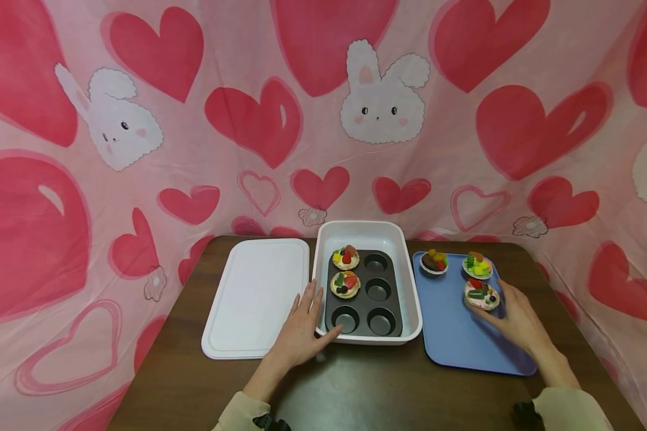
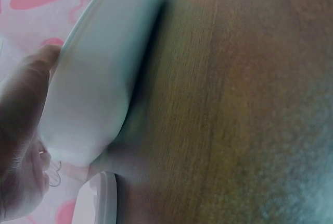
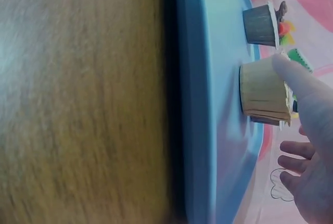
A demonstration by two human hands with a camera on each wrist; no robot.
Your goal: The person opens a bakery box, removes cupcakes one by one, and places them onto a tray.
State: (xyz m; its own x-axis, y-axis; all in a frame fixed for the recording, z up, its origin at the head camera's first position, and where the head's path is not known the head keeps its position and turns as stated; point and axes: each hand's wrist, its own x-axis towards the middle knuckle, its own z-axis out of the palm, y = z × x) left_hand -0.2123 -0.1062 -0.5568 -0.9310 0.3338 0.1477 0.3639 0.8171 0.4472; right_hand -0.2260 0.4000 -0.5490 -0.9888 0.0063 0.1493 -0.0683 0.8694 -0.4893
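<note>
My right hand (image 1: 520, 320) brackets a fruit-topped cupcake (image 1: 481, 296) on the blue tray (image 1: 463, 344), thumb on one side and fingers on the other. In the right wrist view, the thumb (image 3: 299, 75) lies at the rim of its pale paper cup (image 3: 263, 89). My left hand (image 1: 299, 332) rests at the near left corner of a white tub (image 1: 412, 311), fingers straight along its side. Its thumb (image 2: 36, 73) touches the rim in the left wrist view. Inside the tub sits a dark muffin pan (image 1: 363, 311), with fruit-topped cupcakes (image 1: 345, 284) in two left-hand cups.
Two more cupcakes stand at the tray's far end: a chocolate one (image 1: 434, 263) on the left and a yellow-and-green one (image 1: 477, 266) behind the held one. Left of the tub lies a white lid-like board (image 1: 259, 299). A heart-patterned cloth (image 1: 323, 143) hangs behind the wooden table (image 1: 377, 389).
</note>
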